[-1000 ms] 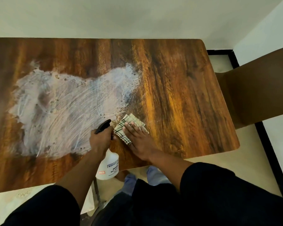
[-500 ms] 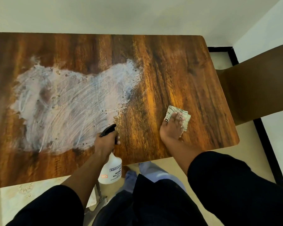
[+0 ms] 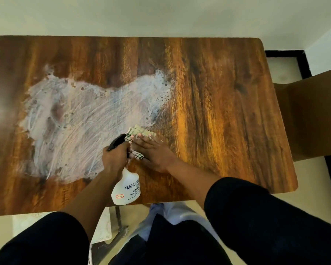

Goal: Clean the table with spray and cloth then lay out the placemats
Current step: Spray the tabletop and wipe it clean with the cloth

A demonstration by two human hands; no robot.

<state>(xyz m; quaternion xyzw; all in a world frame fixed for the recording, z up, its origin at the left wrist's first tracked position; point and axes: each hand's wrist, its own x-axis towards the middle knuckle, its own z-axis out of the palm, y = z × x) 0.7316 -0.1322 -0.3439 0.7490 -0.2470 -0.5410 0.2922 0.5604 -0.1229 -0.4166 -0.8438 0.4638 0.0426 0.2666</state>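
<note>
A dark wooden table (image 3: 227,96) fills the view, with a broad white smear of wet cleaner (image 3: 78,119) across its left and middle. My left hand (image 3: 115,159) grips the black trigger head of a white spray bottle (image 3: 127,190), which hangs over the table's near edge. My right hand (image 3: 153,152) lies flat, fingers spread, pressing a folded checked cloth (image 3: 139,131) on the wood at the smear's right end, just beside my left hand. No placemats are in view.
A brown chair (image 3: 313,115) stands close against the table's right side. The table's far edge meets a pale wall (image 3: 161,16). A metal table leg (image 3: 118,226) and pale floor show below the near edge.
My right hand slid the cloth right toward the table's right part, then back left to the smear's edge beside the bottle. My left hand stayed in place holding the bottle.
</note>
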